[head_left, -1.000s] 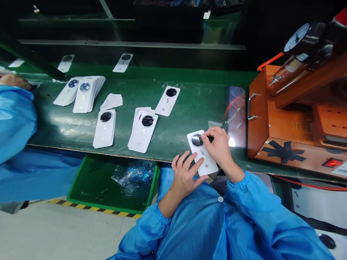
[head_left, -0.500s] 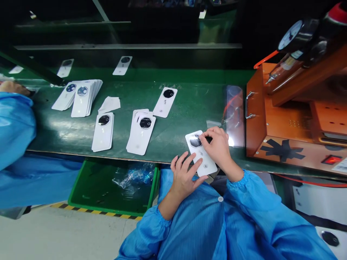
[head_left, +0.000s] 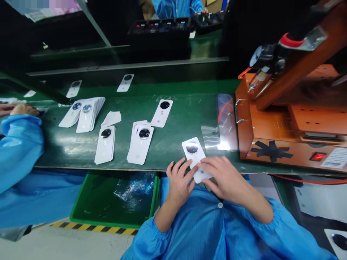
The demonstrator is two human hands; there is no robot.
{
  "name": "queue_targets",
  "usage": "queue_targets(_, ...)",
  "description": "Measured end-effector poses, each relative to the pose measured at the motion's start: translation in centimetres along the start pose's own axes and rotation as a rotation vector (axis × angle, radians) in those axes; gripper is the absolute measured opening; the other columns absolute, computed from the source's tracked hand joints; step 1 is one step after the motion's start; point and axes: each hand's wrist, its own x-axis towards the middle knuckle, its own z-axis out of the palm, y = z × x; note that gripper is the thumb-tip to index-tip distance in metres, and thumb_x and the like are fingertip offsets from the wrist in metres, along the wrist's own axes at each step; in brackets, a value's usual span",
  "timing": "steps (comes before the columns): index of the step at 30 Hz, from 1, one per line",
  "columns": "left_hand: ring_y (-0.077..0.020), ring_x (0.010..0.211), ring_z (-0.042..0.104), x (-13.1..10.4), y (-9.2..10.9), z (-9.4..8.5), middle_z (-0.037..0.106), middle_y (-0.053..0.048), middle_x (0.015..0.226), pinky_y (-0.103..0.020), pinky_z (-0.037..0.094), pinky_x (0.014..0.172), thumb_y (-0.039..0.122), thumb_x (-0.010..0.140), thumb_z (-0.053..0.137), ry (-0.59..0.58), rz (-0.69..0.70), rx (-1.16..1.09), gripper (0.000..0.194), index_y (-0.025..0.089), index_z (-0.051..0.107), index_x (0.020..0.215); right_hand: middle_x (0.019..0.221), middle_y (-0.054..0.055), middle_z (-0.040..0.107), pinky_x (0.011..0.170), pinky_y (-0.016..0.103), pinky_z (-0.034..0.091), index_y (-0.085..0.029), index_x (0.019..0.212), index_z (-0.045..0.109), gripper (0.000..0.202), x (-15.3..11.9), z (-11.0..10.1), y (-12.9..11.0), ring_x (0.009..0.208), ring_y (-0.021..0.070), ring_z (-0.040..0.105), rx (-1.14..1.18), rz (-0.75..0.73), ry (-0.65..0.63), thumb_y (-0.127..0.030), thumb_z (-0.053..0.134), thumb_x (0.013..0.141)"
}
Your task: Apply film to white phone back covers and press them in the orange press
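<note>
A white phone back cover [head_left: 193,151] with a round dark camera ring lies at the near edge of the green bench [head_left: 179,133]. My left hand [head_left: 179,180] holds its lower left side, fingers spread on it. Fingers of my right hand [head_left: 223,177] rest across the cover's lower end and hide it. The camera ring end points away from me and is uncovered.
Other white covers lie on the bench: a small stack [head_left: 140,143], another [head_left: 105,144], a single one [head_left: 162,112] and a fanned pile [head_left: 86,112]. An orange machine [head_left: 287,119] stands at right. A green bin [head_left: 114,196] sits below. A co-worker's blue sleeve [head_left: 18,144] is at left.
My right hand has slid from the camera ring down to the cover's lower end. The view has tilted up, showing more of the far side.
</note>
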Motion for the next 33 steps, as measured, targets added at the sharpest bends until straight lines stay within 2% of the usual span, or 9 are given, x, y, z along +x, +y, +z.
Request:
queue_targets(3, -0.0257, 0.118, 0.063, 1.1, 0.1, -1.6, 0.069, -0.009, 0.131, -0.055, 0.03, 0.112, 0.023, 0.096, 0.059, 0.02, 0.114, -0.036, 0.031, 0.03, 0.069, 0.125, 0.122, 0.013, 0.069, 0.088, 0.042, 0.049, -0.016, 0.13, 0.06, 0.034, -1.9, -0.1, -1.7, 0.111, 0.0253, 0.063, -0.105, -0.09, 0.024, -0.025, 0.06, 0.097)
queue_targets(6, -0.0209, 0.103, 0.067, 3.0, 0.7, -3.1, 0.072, -0.009, 0.119, -0.048, 0.039, 0.105, 0.016, 0.097, 0.058, 0.025, 0.284, -0.077, 0.032, 0.025, 0.067, 0.126, 0.111, 0.011, 0.074, 0.082, 0.037, 0.052, -0.013, 0.118, 0.065, 0.023, -3.0, 0.0, -2.4, 0.103, 0.0215, 0.066, -0.234, -0.12, 0.247, -0.015, 0.051, 0.1)
queue_targets(9, -0.0192, 0.096, 0.067, 5.7, 2.3, -4.3, 0.073, -0.007, 0.108, -0.038, 0.046, 0.093, 0.013, 0.094, 0.063, 0.016, 0.445, -0.18, 0.029, 0.022, 0.068, 0.121, 0.112, 0.007, 0.075, 0.08, 0.035, 0.054, -0.016, 0.121, 0.066, 0.026, -4.6, -1.5, -1.9, 0.107, 0.0184, 0.067, -0.244, -0.111, 0.423, -0.015, 0.047, 0.102)
queue_targets(12, -0.0201, 0.096, 0.065, 8.7, 5.0, -5.3, 0.069, -0.008, 0.11, -0.032, 0.05, 0.081, 0.033, 0.093, 0.07, -0.013, 0.498, -0.38, 0.034, 0.022, 0.066, 0.125, 0.111, 0.006, 0.077, 0.079, 0.032, 0.057, -0.019, 0.125, 0.065, 0.031, -7.9, -4.5, -1.4, 0.106, 0.0159, 0.07, -0.179, -0.064, 0.608, -0.017, 0.043, 0.103)
queue_targets(14, -0.0203, 0.094, 0.064, 11.1, 7.3, -5.6, 0.066, -0.01, 0.113, -0.031, 0.052, 0.075, 0.049, 0.096, 0.061, -0.07, 0.452, -0.547, 0.042, 0.023, 0.065, 0.129, 0.107, 0.006, 0.078, 0.078, 0.032, 0.058, -0.019, 0.126, 0.064, 0.031, -11.0, -6.5, -1.5, 0.102, 0.016, 0.073, -0.163, 0.019, 0.732, -0.014, 0.048, 0.1)
queue_targets(19, -0.0159, 0.082, 0.063, 18.3, 12.8, -3.3, 0.07, -0.005, 0.102, -0.028, 0.05, 0.076, 0.037, 0.097, 0.059, -0.431, 0.261, -0.736, 0.024, 0.024, 0.073, 0.11, 0.104, 0.006, 0.078, 0.081, 0.036, 0.058, -0.023, 0.126, 0.067, 0.044, -18.9, -9.8, -2.0, 0.097, 0.0204, 0.075, -0.338, 0.294, 0.932, -0.002, 0.063, 0.087)
queue_targets(23, -0.0176, 0.082, 0.065, 21.8, 15.9, 0.1, 0.074, -0.005, 0.099, -0.029, 0.05, 0.077, 0.041, 0.093, 0.061, -0.576, 0.19, -0.776, 0.027, 0.021, 0.075, 0.105, 0.108, 0.009, 0.078, 0.08, 0.037, 0.059, -0.02, 0.125, 0.069, 0.05, -23.1, -10.0, -1.6, 0.099, 0.0248, 0.075, -0.568, 0.331, 0.987, 0.002, 0.069, 0.08)
queue_targets(27, -0.0197, 0.079, 0.067, 22.7, 17.0, 1.9, 0.076, -0.006, 0.091, -0.03, 0.051, 0.074, 0.046, 0.092, 0.061, -0.639, 0.137, -0.764, 0.032, 0.02, 0.076, 0.104, 0.117, 0.01, 0.076, 0.083, 0.038, 0.059, -0.02, 0.127, 0.069, 0.048, -24.8, -9.7, -1.0, 0.105, 0.0261, 0.074, -0.723, 0.382, 0.92, -0.002, 0.067, 0.083)
queue_targets(33, -0.0213, 0.086, 0.069, 22.9, 16.1, 2.0, 0.077, -0.007, 0.099, -0.031, 0.053, 0.078, 0.049, 0.091, 0.062, -0.69, 0.168, -0.7, 0.036, 0.02, 0.075, 0.108, 0.117, 0.008, 0.076, 0.083, 0.037, 0.06, -0.021, 0.128, 0.068, 0.041, -24.5, -9.9, -0.3, 0.107, 0.024, 0.074, -0.787, 0.403, 0.937, -0.007, 0.063, 0.089)
